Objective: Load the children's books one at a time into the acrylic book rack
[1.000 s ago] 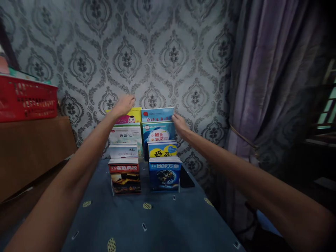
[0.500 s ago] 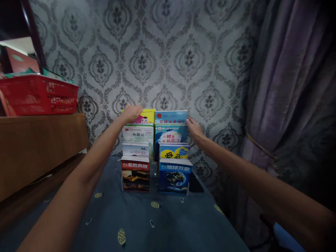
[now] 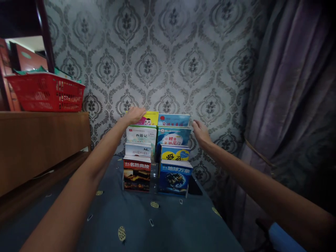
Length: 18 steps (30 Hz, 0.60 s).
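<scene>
Two columns of upright books stand in a clear stepped holder. At the back left, my left hand [image 3: 136, 114] lies across the top of a yellow picture book [image 3: 153, 117], fingers stretched to the right. Its thumb is hidden. My right hand [image 3: 201, 132] is just right of a light blue book [image 3: 174, 120], with a small gap between; its fingers are loosely bent and hold nothing. In front are a white book [image 3: 141, 135], a teal book [image 3: 176, 134], a red-topped book [image 3: 137, 176] and a blue globe book [image 3: 174, 177].
The holder stands on a dark blue patterned tablecloth [image 3: 136, 217] against a papered wall. A dark flat object [image 3: 195, 187] lies behind it on the right. To the left, a red basket [image 3: 47, 92] sits on a wooden cabinet [image 3: 44, 140]. A purple curtain [image 3: 278, 87] hangs at right.
My right hand has come slightly away from the light blue book's right edge. My left hand stays on the yellow book. The whole view has shifted slightly.
</scene>
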Motion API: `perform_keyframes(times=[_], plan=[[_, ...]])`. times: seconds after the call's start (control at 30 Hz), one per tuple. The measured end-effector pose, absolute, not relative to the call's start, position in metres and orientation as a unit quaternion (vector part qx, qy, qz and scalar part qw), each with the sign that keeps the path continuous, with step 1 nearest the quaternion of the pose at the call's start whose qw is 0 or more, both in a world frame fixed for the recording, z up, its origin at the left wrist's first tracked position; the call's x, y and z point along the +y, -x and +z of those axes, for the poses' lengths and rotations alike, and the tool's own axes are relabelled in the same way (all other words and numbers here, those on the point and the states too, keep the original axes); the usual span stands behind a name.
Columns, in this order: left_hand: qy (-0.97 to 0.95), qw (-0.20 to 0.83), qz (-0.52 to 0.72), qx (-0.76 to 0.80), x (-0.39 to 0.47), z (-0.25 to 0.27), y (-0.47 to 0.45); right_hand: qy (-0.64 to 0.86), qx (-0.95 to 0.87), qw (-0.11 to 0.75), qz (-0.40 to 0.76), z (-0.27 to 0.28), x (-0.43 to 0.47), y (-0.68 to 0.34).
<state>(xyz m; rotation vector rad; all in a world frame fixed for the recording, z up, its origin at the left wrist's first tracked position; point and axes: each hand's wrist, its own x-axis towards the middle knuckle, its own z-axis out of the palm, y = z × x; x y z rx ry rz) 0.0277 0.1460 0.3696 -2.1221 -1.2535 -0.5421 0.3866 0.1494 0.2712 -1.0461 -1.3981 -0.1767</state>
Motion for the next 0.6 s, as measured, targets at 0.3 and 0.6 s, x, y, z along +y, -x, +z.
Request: perform_keyframes(times=[0.3, 0.6], plan=[[0.794, 0.296, -0.262, -0.462, 0.148, 0.365, -0.013, 0.499, -0.615, 0.606, -0.078, 0.274, 0.126, -0.351], [0.743, 0.225, -0.497, -0.387, 0.087, 0.296, 0.036, 0.490, -0.618, 0.602, -0.122, 0.232, 0.082, -0.370]])
